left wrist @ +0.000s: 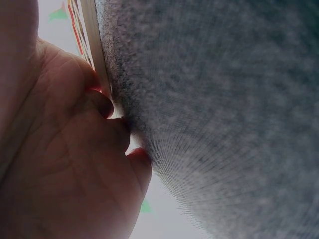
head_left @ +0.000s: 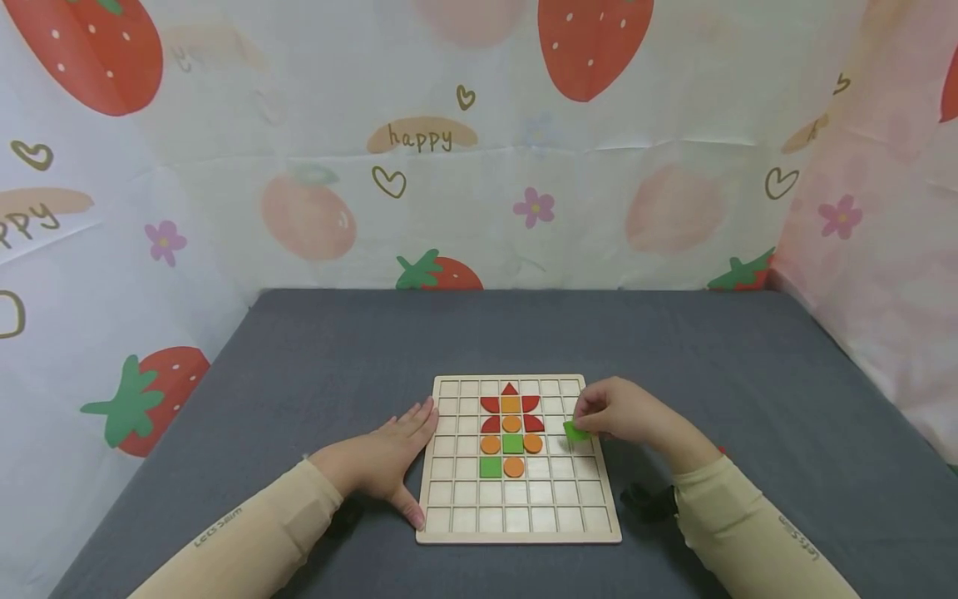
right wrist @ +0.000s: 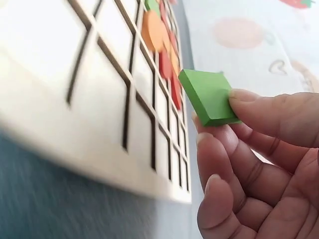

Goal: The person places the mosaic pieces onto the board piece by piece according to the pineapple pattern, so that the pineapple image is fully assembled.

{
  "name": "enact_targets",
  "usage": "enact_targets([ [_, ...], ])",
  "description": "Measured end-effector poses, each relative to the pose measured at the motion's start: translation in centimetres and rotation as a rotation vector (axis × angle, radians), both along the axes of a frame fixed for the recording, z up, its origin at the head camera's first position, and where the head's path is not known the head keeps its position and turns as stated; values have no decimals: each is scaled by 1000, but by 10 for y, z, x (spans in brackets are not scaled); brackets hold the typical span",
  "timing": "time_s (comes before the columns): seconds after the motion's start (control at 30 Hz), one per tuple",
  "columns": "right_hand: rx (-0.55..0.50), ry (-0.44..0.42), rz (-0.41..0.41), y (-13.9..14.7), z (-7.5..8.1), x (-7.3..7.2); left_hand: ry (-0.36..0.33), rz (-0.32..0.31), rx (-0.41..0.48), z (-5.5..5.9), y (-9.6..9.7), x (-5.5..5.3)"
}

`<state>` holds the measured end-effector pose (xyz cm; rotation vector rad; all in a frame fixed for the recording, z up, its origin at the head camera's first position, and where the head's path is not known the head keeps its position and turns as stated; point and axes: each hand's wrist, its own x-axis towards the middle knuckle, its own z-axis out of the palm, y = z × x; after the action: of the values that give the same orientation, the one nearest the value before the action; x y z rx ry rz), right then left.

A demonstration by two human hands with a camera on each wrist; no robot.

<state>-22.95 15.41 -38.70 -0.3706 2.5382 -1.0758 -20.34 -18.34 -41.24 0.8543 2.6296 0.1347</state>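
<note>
A wooden grid board (head_left: 518,537) lies on the grey cloth. My left hand (head_left: 385,457) rests along its left edge with fingers straight and thumb spread toward the near corner. In the left wrist view the fingertips of that hand (left wrist: 75,144) are right at the board's side. My right hand (head_left: 629,416) pinches a green square tile (right wrist: 209,94) between thumb and fingers, over the right columns of the grid. On the board sit red petal-shaped pieces (head_left: 490,404), a red triangle (head_left: 510,389), an orange square (head_left: 511,404), several orange discs (head_left: 514,467) and two green squares (head_left: 490,467).
Grey cloth (head_left: 337,349) covers the table around the board. Behind it and along both sides hangs a white curtain (head_left: 464,208) printed with fruit and flowers. A dark object (head_left: 647,502) shows beside the right wrist, and a small red bit (head_left: 722,450) peeks out past that forearm.
</note>
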Motion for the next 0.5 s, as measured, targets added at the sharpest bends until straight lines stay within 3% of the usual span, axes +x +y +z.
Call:
enact_targets([
  [0.23, -38, 11, 101, -15, -6, 2, -4, 6, 7, 0, 0, 0],
  [0.5, -12, -7, 94, -33, -15, 5, 0, 11, 0, -2, 0, -1],
])
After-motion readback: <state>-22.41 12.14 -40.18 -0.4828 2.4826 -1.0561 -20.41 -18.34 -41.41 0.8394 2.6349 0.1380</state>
